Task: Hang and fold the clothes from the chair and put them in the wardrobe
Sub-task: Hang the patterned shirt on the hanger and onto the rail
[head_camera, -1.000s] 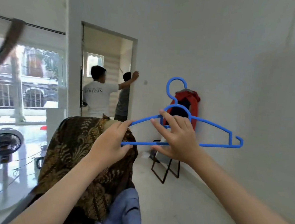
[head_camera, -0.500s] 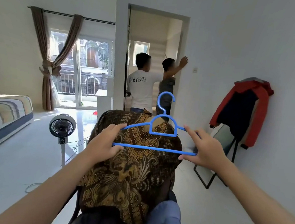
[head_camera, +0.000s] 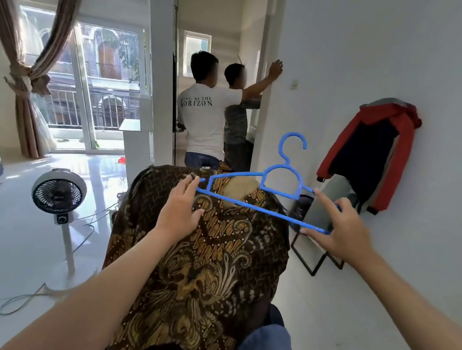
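We hold the blue plastic hanger (head_camera: 266, 198) between our hands, left hand (head_camera: 179, 208) pinching its end at nine o'clock, right hand (head_camera: 340, 229) at three. It hovers tilted just above the brown batik shirt (head_camera: 204, 255) draped below at six o'clock.

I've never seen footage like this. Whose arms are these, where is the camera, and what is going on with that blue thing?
No machine here: a person wears a wide-angle camera on the head, so you see their own two bare arms reaching forward. The left hand and the right hand each pinch one end of a blue plastic hanger, holding it just above a brown patterned shirt draped over what is probably a chair back. A blue garment lies lower down. Around them: a standing fan on the floor, a red and dark jacket on the wall, and two people in the doorway.
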Demonstrator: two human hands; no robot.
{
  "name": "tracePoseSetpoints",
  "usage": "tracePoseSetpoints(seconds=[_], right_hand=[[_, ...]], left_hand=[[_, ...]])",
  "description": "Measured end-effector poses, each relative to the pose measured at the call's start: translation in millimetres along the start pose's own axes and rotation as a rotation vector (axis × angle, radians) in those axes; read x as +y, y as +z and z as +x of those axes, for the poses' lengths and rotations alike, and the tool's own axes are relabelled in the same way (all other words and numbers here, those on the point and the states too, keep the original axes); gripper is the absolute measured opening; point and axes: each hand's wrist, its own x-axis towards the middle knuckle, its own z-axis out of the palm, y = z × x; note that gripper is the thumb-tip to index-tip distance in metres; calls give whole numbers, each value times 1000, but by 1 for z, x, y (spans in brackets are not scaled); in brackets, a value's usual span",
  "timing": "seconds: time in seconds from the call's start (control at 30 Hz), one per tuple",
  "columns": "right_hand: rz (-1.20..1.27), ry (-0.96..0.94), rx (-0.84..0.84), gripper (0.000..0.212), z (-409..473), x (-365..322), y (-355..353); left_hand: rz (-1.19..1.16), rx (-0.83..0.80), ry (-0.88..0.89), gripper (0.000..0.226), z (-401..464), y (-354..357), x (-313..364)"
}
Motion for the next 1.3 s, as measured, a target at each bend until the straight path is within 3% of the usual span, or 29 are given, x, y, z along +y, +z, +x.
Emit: tracePoseSetpoints(seconds=[0.37,0.53,0.67,1.07,1.2,1.3], right_hand=[[-131,135,17,92,30,17,43],[-146,164,18,91,31,20,60],[-114,192,5,91,25,22,67],[-31,183,-43,95,30,16,61],[-50,191,-51,94,33,16,61],[-51,213,-18,93,35,19,60]], left_hand=[[186,-140,27,60,75,59,-72],[172,12,85,32,87,72,-88],[252,-58,134,9,102,64,-94],[399,-478,-19,23,56,34,-98],[379,-437,3,27,58,32,-90],[237,-261,49,29,67,39,-76]])
